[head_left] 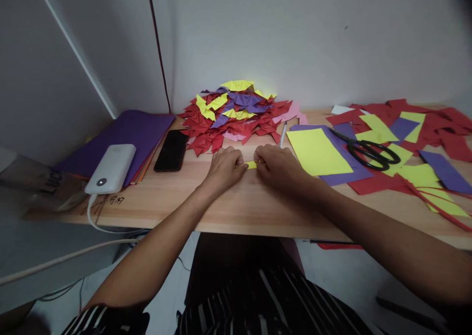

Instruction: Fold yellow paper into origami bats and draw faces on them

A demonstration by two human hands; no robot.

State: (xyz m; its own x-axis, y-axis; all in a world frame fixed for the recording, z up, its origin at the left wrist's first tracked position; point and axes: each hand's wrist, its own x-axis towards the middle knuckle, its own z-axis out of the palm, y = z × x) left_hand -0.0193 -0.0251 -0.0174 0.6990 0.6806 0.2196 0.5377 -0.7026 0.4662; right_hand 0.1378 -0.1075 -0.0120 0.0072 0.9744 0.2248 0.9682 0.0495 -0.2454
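Observation:
Both of my hands are together over the middle of the wooden desk (221, 207), pinching a small folded piece of yellow paper (251, 165) from either side. My left hand (225, 167) has its fingers curled round the left end, thumb toward the middle. My right hand (273, 164) is closed on the right end. Only a short strip of the paper shows between them; the rest is hidden by my fingers. Just beyond the hands lies a heap of folded red, purple, yellow and pink paper figures (239, 127). Some yellow ones have small faces drawn on.
On the left are a black phone (171, 151), a white power bank (112, 168) with a cable, and purple sheets (147, 124). To the right lie a pen (283, 134), yellow paper (319, 151), black-handled scissors (372, 154) and red scraps (452, 143). A wall stands behind.

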